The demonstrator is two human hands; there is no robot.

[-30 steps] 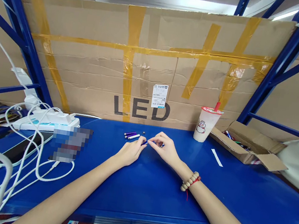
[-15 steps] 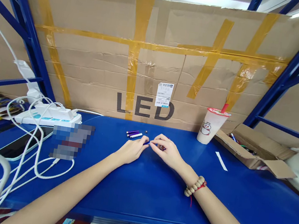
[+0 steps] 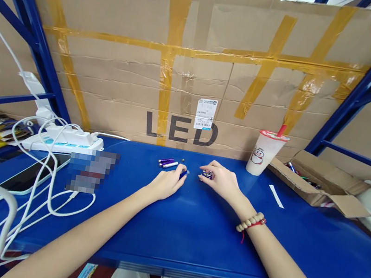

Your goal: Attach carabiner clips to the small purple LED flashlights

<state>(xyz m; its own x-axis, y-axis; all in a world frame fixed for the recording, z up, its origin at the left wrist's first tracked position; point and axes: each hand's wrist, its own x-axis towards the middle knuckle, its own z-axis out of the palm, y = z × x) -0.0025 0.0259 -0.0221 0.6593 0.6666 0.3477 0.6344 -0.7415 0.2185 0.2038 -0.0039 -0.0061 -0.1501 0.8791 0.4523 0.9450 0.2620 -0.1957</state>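
Note:
My left hand (image 3: 166, 183) is closed on a small blue tube (image 3: 184, 174), whose end pokes out past the fingertips. To its right, my right hand (image 3: 221, 180) is curved over a cluster of small shiny metal pieces (image 3: 207, 174) on the blue table; its thumb and fingers are apart at the cluster's left side. Whether it grips any piece is too small to tell. Just behind my left hand lie purple tubes (image 3: 167, 160) and a silver one (image 3: 170, 165), with a small metal piece (image 3: 183, 160) beside them.
A drink cup (image 3: 263, 153) with a red straw stands at the back right, beside an open cardboard box (image 3: 310, 194) of pens. A white strip (image 3: 276, 196) lies nearer. On the left are a power strip (image 3: 65, 141), looping white cables and a phone (image 3: 34, 174).
My hands, which met at the blue tube, are now apart. The right hand has moved right and opened over the metal pieces; the left keeps the tube. The view has shifted slightly.

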